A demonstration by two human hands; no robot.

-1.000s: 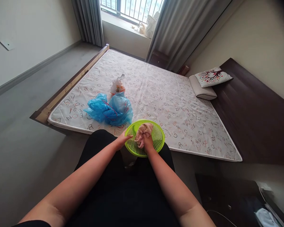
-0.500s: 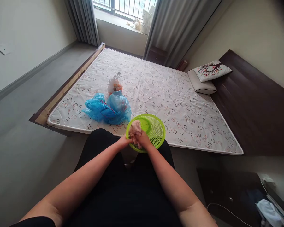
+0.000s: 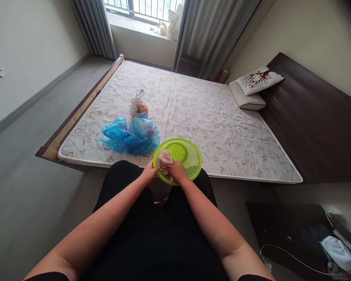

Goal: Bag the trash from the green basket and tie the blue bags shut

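Observation:
A green plastic basket (image 3: 194, 156) with mesh sides tilts over my knees at the mattress edge, its open top facing me. My left hand (image 3: 149, 171) grips the basket's left rim, thumb toward the inside. Inside the basket, my right hand (image 3: 179, 171) is closed on a crumpled pink cloth (image 3: 165, 159), which lies against the left inner wall. Part of the cloth hangs below my fingers. Just beyond the basket, to the left, lies a blue plastic bag (image 3: 128, 136). Behind that bag stands a white and orange plastic bag (image 3: 139, 106) with its handles up.
The letter-patterned mattress (image 3: 190, 105) fills a wooden bed frame (image 3: 78, 113). A pillow with a tree print (image 3: 260, 80) leans by the dark headboard (image 3: 298, 121). At lower right is a dark nightstand (image 3: 275, 222) with a white cable. Grey curtains flank the window.
My left hand has shifted out along the rim, showing more of its fingers. The right hand and pink cloth stay inside the basket. The view has tipped slightly.

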